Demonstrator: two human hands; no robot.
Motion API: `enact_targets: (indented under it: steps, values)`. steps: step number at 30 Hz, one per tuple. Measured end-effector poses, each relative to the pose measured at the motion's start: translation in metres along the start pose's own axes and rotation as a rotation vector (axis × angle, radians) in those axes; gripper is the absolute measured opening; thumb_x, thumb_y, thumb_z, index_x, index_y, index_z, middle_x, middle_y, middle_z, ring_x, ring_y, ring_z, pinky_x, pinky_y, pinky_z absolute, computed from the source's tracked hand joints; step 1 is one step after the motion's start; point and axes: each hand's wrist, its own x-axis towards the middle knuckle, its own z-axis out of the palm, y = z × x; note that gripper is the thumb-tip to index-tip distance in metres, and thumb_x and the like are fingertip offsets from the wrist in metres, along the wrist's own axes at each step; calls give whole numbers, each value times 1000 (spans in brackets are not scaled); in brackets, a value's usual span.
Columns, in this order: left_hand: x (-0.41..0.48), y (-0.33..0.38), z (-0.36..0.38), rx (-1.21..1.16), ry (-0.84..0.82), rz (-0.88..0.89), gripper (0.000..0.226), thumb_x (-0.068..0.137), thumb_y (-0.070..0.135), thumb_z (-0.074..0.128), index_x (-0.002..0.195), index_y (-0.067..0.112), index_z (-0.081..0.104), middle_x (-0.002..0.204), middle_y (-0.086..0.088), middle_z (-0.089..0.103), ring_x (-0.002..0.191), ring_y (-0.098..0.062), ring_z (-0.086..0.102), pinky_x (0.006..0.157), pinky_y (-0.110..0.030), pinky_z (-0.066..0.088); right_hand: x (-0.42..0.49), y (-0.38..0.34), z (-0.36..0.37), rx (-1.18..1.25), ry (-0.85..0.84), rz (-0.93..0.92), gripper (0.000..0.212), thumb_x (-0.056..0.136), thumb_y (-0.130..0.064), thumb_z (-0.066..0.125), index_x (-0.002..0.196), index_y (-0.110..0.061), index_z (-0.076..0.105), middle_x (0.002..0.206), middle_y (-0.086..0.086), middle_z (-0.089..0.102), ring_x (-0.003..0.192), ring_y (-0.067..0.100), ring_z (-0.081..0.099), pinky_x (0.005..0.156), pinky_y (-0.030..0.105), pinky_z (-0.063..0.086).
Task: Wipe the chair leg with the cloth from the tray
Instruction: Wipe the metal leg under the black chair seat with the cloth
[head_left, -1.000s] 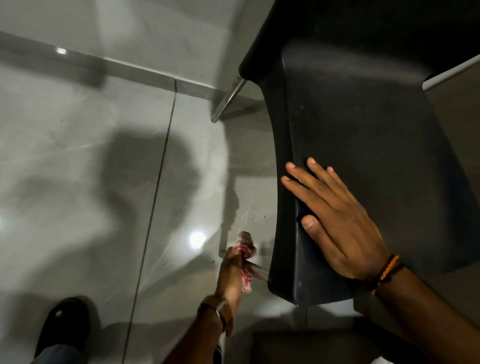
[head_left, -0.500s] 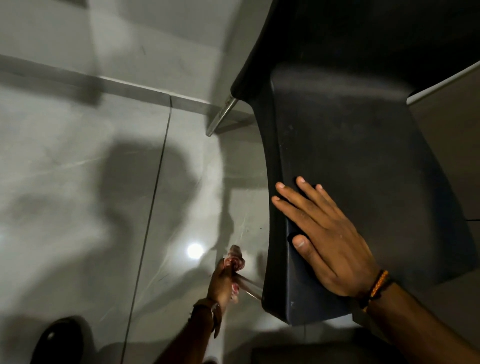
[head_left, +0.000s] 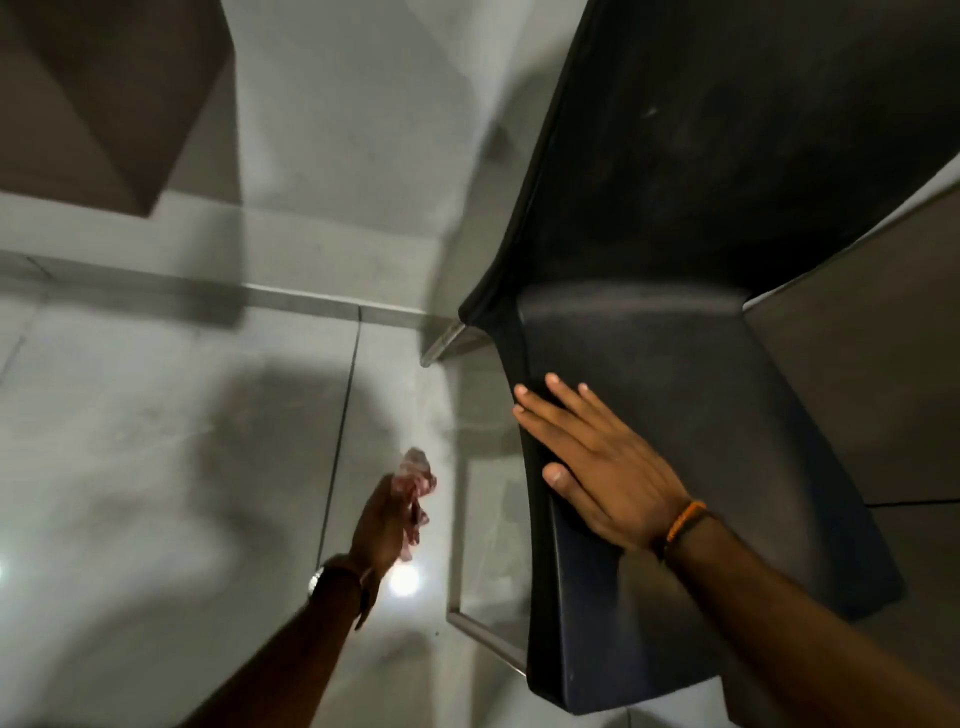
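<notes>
- Since a second ago the left hand has come off the near leg and lifted clear; the view has tilted up.
- Its grip is closed round the bunched pink cloth, which sits at 9 o'clock from the right hand, well apart from both legs.
- The right hand lies flat, fingers spread, on the black chair seat's left edge.
- The far leg shows at 11 o'clock from the right hand.

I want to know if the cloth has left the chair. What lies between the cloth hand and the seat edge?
In the head view, only bare glossy floor separates the left hand, clutching the pink cloth, from the black chair seat.
</notes>
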Motion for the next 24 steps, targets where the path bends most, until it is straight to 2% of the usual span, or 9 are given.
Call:
enact_targets:
  steps: [4, 8, 10, 11, 13, 15, 18, 20, 24]
  values:
    - [34, 78, -7, 15, 21, 224, 52, 99, 47, 41, 127, 6, 54, 90, -21, 64, 56, -22, 52, 43, -24, 37, 66, 25, -25, -72, -41, -70, 58, 112, -34, 41, 167, -17, 37, 178, 0, 28, 169, 28, 11, 137, 49, 10]
    - [71, 126, 12, -66, 66, 322, 26, 111, 33, 33, 119, 19, 53, 85, -16, 59, 56, -21, 51, 39, -22, 39, 98, 42, -18, -62, -147, -69, 49, 116, -36, 39, 163, -23, 46, 172, -5, 43, 170, 22, 11, 138, 47, 4]
    - [88, 141, 28, -96, 95, 366, 31, 111, 26, 33, 135, 17, 51, 104, -17, 64, 75, -28, 62, 54, -32, 52, 97, 44, -7, -27, -118, -72, 49, 114, -40, 36, 155, -25, 58, 165, -8, 54, 169, 23, 15, 137, 48, -1]
    - [98, 144, 36, -98, 116, 381, 37, 110, 23, 33, 144, 14, 47, 120, -18, 64, 94, -32, 66, 72, -40, 57, 96, 45, -3, 5, -93, -69, 51, 113, -41, 33, 151, -25, 62, 161, -9, 58, 168, 24, 18, 137, 50, 0]
    - [116, 147, 51, -91, 122, 387, 44, 110, 20, 33, 153, 14, 40, 145, -14, 58, 124, -30, 61, 105, -47, 51, 95, 50, 3, 65, -52, -65, 56, 110, -42, 28, 145, -24, 68, 156, -10, 62, 167, 25, 23, 137, 54, 3]
    - [129, 148, 67, -97, 78, 386, 45, 110, 20, 32, 154, 15, 40, 150, -12, 56, 133, -28, 58, 113, -45, 46, 94, 53, 5, 96, -17, -70, 56, 109, -40, 28, 142, -24, 71, 153, -10, 65, 165, 25, 26, 136, 54, 5]
    - [156, 145, 88, -147, 50, 340, 45, 110, 26, 30, 153, 20, 43, 145, -6, 60, 118, -15, 65, 92, -22, 54, 96, 59, 13, 128, 18, -72, 55, 110, -41, 29, 139, -25, 73, 151, -14, 66, 166, 20, 26, 137, 51, 3]
    - [174, 137, 94, -176, 78, 306, 45, 110, 31, 29, 153, 25, 41, 130, 6, 63, 97, 4, 66, 71, -4, 49, 96, 60, 16, 134, 42, -66, 56, 111, -44, 27, 138, -27, 73, 150, -16, 66, 166, 17, 26, 137, 48, 1]
    - [210, 120, 89, -235, 135, 210, 45, 109, 39, 31, 149, 27, 49, 125, 8, 65, 91, 6, 63, 66, -10, 48, 97, 62, 20, 152, 82, -70, 69, 114, -53, 14, 135, -29, 75, 150, -19, 66, 166, 16, 25, 137, 47, 2]
